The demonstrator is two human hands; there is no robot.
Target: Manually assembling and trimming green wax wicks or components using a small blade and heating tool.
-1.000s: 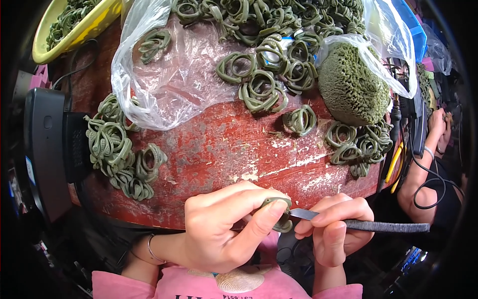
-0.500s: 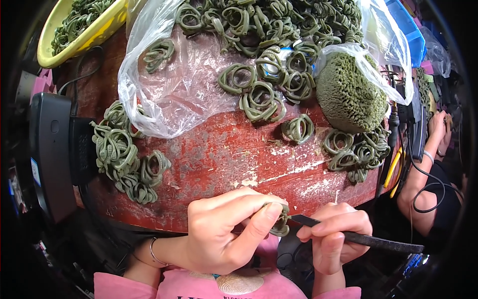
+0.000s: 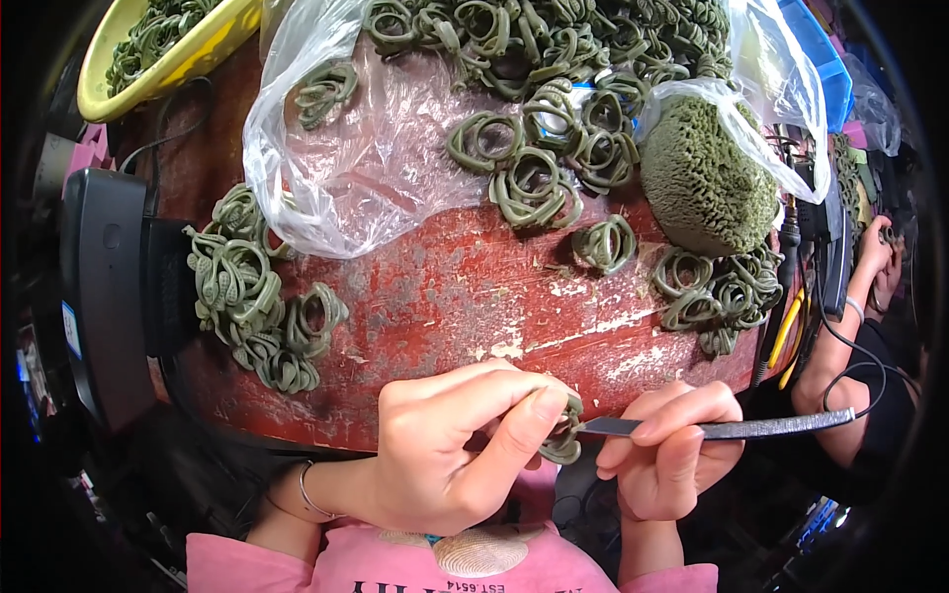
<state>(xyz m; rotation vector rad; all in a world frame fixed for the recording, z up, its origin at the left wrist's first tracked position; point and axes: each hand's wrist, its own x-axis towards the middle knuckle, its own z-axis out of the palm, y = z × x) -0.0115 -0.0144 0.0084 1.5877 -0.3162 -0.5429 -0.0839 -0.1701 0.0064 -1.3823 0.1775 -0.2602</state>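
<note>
At 6 o'clock, the left hand [image 3: 465, 440] has its grip pinched narrow, thumb against fingers, on 1 green ring piece [image 3: 563, 448], which sits at 5 o'clock, just off the near edge of the worn red desk [image 3: 425, 306]. At 4 o'clock, the right hand [image 3: 677, 450] keeps its grip wrapped around a knife [image 3: 761, 429]; the blade points toward 9 o'clock, its tip at the piece's edge, though I cannot tell whether they touch. The wrapped handle runs out toward 3 o'clock.

On the desk, a heap of green rings [image 3: 578, 40] lies from 12 to 1 o'clock, and clear plastic [image 3: 336, 198] spreads at 10 o'clock. A pitted green block [image 3: 707, 183] stands at 2 o'clock, with 1 loose ring [image 3: 605, 244] near it. Clusters lie at 9 o'clock [image 3: 237, 287] and 3 o'clock [image 3: 727, 292]. A yellow basin [image 3: 198, 64] holds more at 10 o'clock.
</note>
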